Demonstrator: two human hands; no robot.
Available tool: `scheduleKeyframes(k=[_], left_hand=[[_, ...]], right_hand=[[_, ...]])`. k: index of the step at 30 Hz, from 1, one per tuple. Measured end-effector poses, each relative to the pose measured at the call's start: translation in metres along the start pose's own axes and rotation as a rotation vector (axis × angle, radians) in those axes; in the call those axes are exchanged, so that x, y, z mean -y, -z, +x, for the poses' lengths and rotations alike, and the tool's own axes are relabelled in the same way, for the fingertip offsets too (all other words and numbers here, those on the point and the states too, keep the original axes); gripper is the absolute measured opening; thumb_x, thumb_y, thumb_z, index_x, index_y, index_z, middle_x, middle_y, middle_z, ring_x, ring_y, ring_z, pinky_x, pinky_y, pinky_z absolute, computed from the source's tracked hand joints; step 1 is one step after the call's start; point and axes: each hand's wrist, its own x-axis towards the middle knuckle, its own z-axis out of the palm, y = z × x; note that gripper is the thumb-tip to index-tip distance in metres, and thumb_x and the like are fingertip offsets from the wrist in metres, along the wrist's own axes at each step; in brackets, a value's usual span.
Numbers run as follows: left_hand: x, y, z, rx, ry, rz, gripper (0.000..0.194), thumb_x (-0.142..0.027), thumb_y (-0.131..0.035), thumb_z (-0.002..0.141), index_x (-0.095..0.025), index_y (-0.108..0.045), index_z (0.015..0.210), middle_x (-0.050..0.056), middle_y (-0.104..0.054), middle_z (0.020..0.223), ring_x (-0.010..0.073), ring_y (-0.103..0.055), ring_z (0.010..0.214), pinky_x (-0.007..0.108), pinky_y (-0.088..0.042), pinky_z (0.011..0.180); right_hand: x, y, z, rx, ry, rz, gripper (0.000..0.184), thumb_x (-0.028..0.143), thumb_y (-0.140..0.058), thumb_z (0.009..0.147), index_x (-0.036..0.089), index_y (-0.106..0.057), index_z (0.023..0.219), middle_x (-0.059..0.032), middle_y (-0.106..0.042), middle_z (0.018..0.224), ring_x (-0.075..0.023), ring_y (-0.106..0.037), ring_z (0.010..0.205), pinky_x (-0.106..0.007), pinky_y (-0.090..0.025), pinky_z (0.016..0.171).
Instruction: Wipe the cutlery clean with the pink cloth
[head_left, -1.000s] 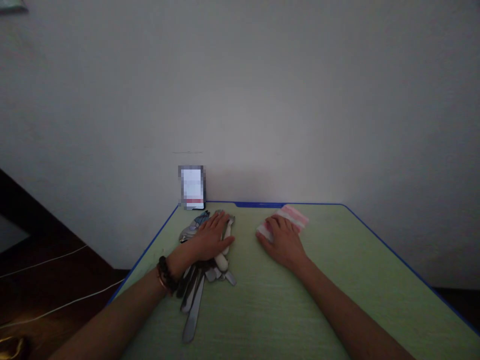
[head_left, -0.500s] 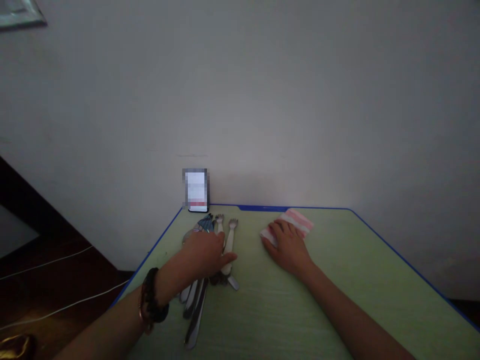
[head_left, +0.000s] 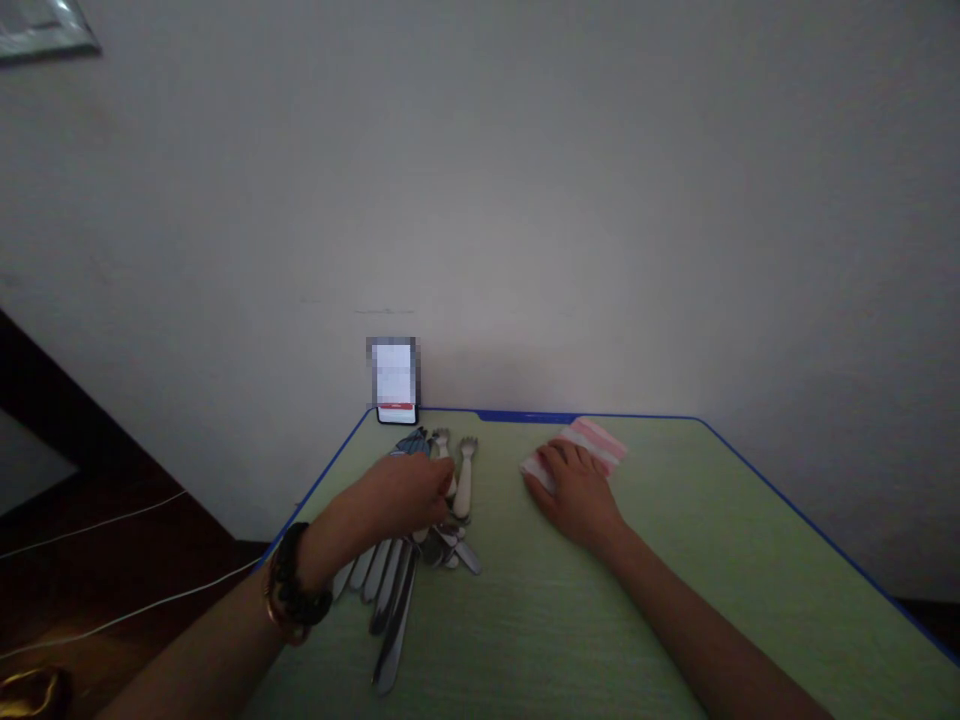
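Note:
My left hand (head_left: 412, 490) is over a pile of cutlery on the left of the table, fingers curled inward. What its fingers hold, if anything, is hidden. Several metal knives (head_left: 394, 625) fan out below the wrist. Beyond the hand lie a small fork with a pale handle (head_left: 465, 480) and a second similar fork (head_left: 442, 440), partly covered. Some blue-handled or blue-patterned pieces (head_left: 412, 441) show behind the knuckles. My right hand (head_left: 577, 495) lies flat with fingers spread on a pink and white striped cloth (head_left: 600, 440).
The light green table (head_left: 525, 620) has a blue edge and stands against a grey wall. A lit phone (head_left: 396, 380) leans upright at the back left corner. White cables (head_left: 150, 610) run over the dark floor at left.
My left hand has drawn its thumb in and shifted slightly, uncovering more knife handles and small pieces beneath. My right hand and the cloth have stayed in place.

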Motion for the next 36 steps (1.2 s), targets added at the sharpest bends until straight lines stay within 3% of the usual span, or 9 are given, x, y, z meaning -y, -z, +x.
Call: scheduleKeyframes(k=[4, 8, 15, 19, 22, 25, 27, 33, 36], left_hand=[[-0.009, -0.001, 0.004, -0.133, -0.031, -0.025, 0.023, -0.029, -0.037, 0.084, -0.021, -0.056, 0.095, 0.007, -0.066, 0.074, 0.0251, -0.064, 0.07, 0.033, -0.046, 0.061], [-0.022, -0.022, 0.021, -0.294, -0.084, -0.246, 0.022, -0.03, -0.035, 0.087, -0.022, -0.051, 0.101, 0.002, -0.066, 0.073, 0.0186, -0.062, 0.065, 0.027, -0.043, 0.06], [-0.02, -0.054, 0.041, -0.381, -0.169, -0.602, 0.013, -0.024, -0.042, 0.084, -0.02, -0.05, 0.093, -0.004, -0.058, 0.064, 0.0126, -0.055, 0.056, 0.023, -0.037, 0.055], [-0.02, -0.064, 0.046, -0.408, -0.187, -0.651, 0.012, -0.024, -0.038, 0.086, -0.019, -0.047, 0.092, -0.005, -0.055, 0.063, 0.0108, -0.052, 0.054, 0.021, -0.037, 0.053], [-0.023, -0.069, 0.047, -0.454, -0.192, -0.659, 0.012, -0.025, -0.038, 0.086, -0.019, -0.047, 0.091, -0.004, -0.054, 0.065, 0.0118, -0.051, 0.059, 0.022, -0.039, 0.057], [-0.027, -0.07, 0.044, -0.505, -0.221, -0.633, 0.012, -0.025, -0.043, 0.083, -0.019, -0.049, 0.092, -0.001, -0.056, 0.074, 0.0142, -0.053, 0.069, 0.026, -0.041, 0.067], [-0.029, -0.07, 0.042, -0.513, -0.246, -0.616, 0.017, -0.025, -0.045, 0.081, -0.018, -0.048, 0.097, 0.001, -0.057, 0.077, 0.0155, -0.054, 0.072, 0.028, -0.042, 0.071], [-0.03, -0.067, 0.038, -0.478, -0.264, -0.667, 0.028, -0.023, -0.048, 0.08, -0.017, -0.043, 0.106, 0.001, -0.06, 0.079, 0.0155, -0.057, 0.069, 0.027, -0.044, 0.067], [-0.031, -0.065, 0.038, -0.47, -0.211, -0.699, 0.026, -0.022, -0.051, 0.077, -0.019, -0.045, 0.102, 0.0, -0.061, 0.081, 0.0153, -0.058, 0.07, 0.026, -0.044, 0.065]], right_hand=[[0.001, 0.002, -0.001, -0.002, 0.0, -0.001, 0.035, 0.04, -0.043, 0.084, 0.016, -0.057, 0.106, -0.0133, -0.055, 0.114, -0.027, -0.049, 0.102, -0.04, -0.035, 0.085], [0.0, 0.002, 0.0, -0.005, -0.004, 0.02, 0.035, 0.037, -0.043, 0.085, 0.015, -0.057, 0.107, -0.0142, -0.056, 0.114, -0.0279, -0.049, 0.104, -0.04, -0.035, 0.088], [-0.007, -0.002, 0.005, -0.033, -0.081, 0.194, 0.028, 0.022, -0.037, 0.085, 0.009, -0.055, 0.101, -0.0171, -0.062, 0.1, -0.0248, -0.057, 0.091, -0.035, -0.042, 0.08], [-0.014, 0.0, 0.006, -0.074, -0.179, 0.526, 0.027, 0.03, -0.039, 0.085, 0.013, -0.056, 0.097, -0.0119, -0.065, 0.091, -0.0234, -0.061, 0.08, -0.035, -0.045, 0.073], [-0.026, 0.002, 0.01, -0.132, -0.36, 0.982, 0.028, 0.043, -0.048, 0.08, 0.018, -0.056, 0.089, -0.0036, -0.064, 0.076, -0.0192, -0.06, 0.063, -0.032, -0.047, 0.061], [-0.035, 0.001, 0.014, -0.22, -0.521, 1.495, 0.025, 0.043, -0.057, 0.074, 0.021, -0.056, 0.086, -0.0009, -0.066, 0.077, -0.0187, -0.062, 0.069, -0.032, -0.05, 0.065], [-0.033, -0.001, 0.015, -0.217, -0.575, 1.723, 0.021, 0.039, -0.06, 0.074, 0.022, -0.056, 0.086, -0.0001, -0.068, 0.079, -0.0188, -0.064, 0.076, -0.033, -0.052, 0.071], [0.006, -0.008, 0.009, 0.05, -0.581, 1.963, 0.015, 0.037, -0.053, 0.08, 0.023, -0.055, 0.086, -0.001, -0.069, 0.088, -0.0193, -0.065, 0.087, -0.037, -0.052, 0.08], [0.011, -0.009, 0.01, 0.058, -0.593, 1.988, 0.019, 0.037, -0.047, 0.083, 0.022, -0.057, 0.089, -0.0036, -0.069, 0.093, -0.0211, -0.063, 0.096, -0.039, -0.052, 0.082]])
